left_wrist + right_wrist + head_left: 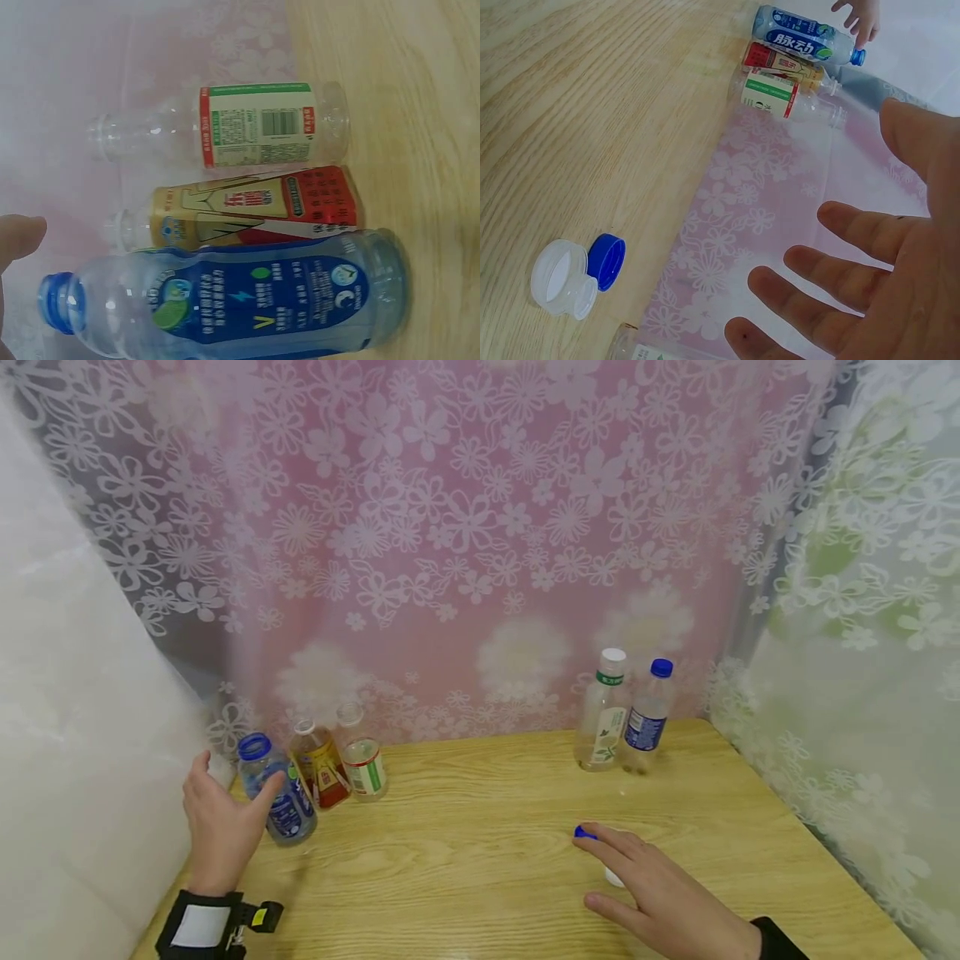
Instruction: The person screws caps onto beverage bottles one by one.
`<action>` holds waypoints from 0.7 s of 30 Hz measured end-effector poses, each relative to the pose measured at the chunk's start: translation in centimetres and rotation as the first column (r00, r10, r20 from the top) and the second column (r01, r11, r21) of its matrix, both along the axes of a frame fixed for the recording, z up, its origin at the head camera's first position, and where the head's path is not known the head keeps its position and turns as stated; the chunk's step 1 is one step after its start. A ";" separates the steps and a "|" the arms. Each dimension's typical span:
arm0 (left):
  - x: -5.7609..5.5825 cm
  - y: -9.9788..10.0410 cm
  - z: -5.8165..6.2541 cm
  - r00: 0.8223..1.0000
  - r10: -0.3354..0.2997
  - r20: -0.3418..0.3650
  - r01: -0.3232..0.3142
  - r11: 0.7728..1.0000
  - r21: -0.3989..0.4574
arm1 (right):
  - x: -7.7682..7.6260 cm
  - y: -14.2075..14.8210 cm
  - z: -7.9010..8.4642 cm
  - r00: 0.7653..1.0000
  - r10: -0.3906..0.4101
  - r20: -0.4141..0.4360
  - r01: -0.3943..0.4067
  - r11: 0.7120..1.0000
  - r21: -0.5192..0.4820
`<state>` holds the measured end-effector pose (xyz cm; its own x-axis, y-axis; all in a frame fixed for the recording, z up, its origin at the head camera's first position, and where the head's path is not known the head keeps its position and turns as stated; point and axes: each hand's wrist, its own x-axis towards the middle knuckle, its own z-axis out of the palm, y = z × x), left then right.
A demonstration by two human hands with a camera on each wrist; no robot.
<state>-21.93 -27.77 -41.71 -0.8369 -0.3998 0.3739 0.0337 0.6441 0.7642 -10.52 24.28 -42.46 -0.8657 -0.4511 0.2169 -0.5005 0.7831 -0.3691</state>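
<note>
At the left, my left hand (225,822) is spread beside an uncapped bottle with a blue neck ring and blue label (288,810), its thumb overlapping the bottle in the head view. Right of that stand a bottle with a yellow and red label (324,772) and a clear bottle with a white and green label (365,768), both uncapped. My right hand (648,885), fingers extended and parted, hovers over several loose caps. Among them are a blue cap (606,262) and a larger white cap (546,277), partly covered by my hand in the head view.
Two capped bottles stand at the back right of the wooden table (465,860): one with a white cap (602,718), the other with a blue cap (648,718). A flowered pink curtain (450,568) hangs behind; white sheeting (82,693) borders the left side.
</note>
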 end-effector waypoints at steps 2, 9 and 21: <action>-0.2 -0.1 -0.3 1.000 -0.007 0.021 0.007 1.000 0.016 | 0.0 0.0 0.0 1.000 -0.004 0.005 0.004 1.000 0.003; -0.9 -0.3 -1.2 0.995 -0.055 0.081 0.046 0.993 0.107 | 0.1 0.0 -0.1 0.999 -0.027 0.029 0.026 0.999 0.025; -1.7 -0.2 -2.3 0.985 -0.066 0.157 0.052 0.995 0.090 | 0.1 0.2 0.1 0.996 -0.051 0.069 0.049 0.998 0.029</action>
